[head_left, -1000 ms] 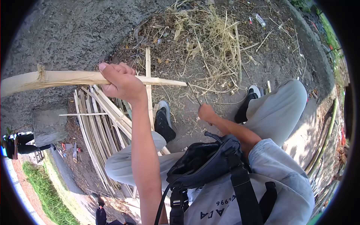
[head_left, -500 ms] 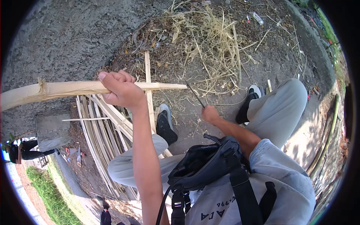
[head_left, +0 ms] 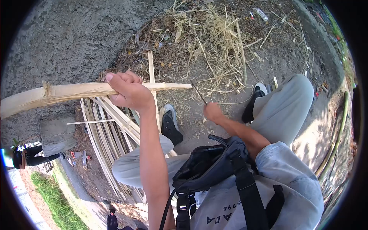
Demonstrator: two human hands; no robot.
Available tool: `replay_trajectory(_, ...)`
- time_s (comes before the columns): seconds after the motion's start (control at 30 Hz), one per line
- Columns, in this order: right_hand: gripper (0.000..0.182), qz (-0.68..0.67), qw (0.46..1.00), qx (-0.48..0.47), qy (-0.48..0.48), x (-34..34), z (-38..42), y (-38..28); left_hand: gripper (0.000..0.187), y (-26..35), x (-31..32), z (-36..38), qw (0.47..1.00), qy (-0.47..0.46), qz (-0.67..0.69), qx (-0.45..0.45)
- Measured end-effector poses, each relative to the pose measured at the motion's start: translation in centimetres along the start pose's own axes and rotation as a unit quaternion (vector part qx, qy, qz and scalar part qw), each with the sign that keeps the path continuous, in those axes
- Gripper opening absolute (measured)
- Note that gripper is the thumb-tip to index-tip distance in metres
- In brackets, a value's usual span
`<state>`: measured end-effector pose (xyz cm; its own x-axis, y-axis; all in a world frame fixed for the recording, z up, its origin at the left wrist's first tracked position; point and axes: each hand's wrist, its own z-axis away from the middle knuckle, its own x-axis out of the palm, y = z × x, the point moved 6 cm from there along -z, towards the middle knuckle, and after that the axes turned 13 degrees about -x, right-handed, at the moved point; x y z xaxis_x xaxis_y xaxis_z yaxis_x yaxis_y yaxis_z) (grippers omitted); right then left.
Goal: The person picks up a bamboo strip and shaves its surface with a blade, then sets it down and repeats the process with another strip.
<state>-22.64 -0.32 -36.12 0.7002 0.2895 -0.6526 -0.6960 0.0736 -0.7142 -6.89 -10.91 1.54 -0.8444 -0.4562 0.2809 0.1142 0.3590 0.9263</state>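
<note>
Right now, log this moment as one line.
left hand: grip closed on strip | right hand: holds knife at strip's tip, contact unclear | slats: by left shoe | shavings: heaped ahead

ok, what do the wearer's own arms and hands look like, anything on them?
Left hand and right hand both ungloved, five-fingered; no ring, watch or cable visible on either. The right arm has a loose, pale blue-grey sleeve ending near the elbow. The left arm is bare as far as the picture's bottom edge; its sleeve isn't visible.
</note>
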Motion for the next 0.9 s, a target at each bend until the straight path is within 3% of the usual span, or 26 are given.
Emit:
replay_trajectory(0.17,0.034,-0.133,0.983,-0.061,0.113,-6.7,-0.6,-11.8,0.049,-0.2,0.6,0.5,0.999,-0.041,0.020,0.002)
replay_trajectory(0.27,0.036,-0.135,0.967,-0.144,0.159,-7.5,0.1,-12.5,0.049,-0.4,0.8,0.5,0.999,-0.049,0.017,0.007)
replay_trajectory(0.33,0.036,-0.071,0.994,-0.008,0.086,-2.0,0.2,-5.6,0.049,-0.6,0.8,0.4,0.999,-0.046,0.013,0.004)
replay_trajectory(0.4,0.036,0.062,0.998,-0.009,-0.012,3.5,-0.2,3.9,0.049,-0.4,1.3,0.2,0.999,-0.039,0.017,0.005)
replay_trajectory(0.5,0.034,-0.054,0.995,0.074,0.046,-2.7,-0.1,-1.5,0.050,-0.3,1.0,0.5,0.999,-0.044,0.011,0.007)
replay_trajectory(0.63,0.028,-0.130,0.971,-0.105,0.172,-7.9,-1.4,-13.3,0.048,-0.4,1.1,0.3,0.999,-0.037,0.013,-0.003)
replay_trajectory(0.73,0.028,-0.163,0.958,-0.143,0.188,-7.9,-0.8,-13.9,0.047,-0.3,0.9,0.5,0.999,-0.046,0.008,0.008)
replay_trajectory(0.8,0.026,-0.117,0.978,-0.094,0.148,-2.0,-0.3,-7.1,0.047,-0.4,0.8,0.3,0.999,-0.039,0.009,0.001)
replay_trajectory(0.87,0.030,0.005,0.998,0.015,-0.055,6.0,-0.6,5.8,0.048,-0.3,0.9,0.4,1.000,-0.028,0.011,-0.002)
replay_trajectory(0.9,0.032,-0.007,0.999,0.026,-0.024,3.3,-1.2,4.1,0.048,-0.3,0.7,0.4,1.000,-0.021,0.012,0.000)
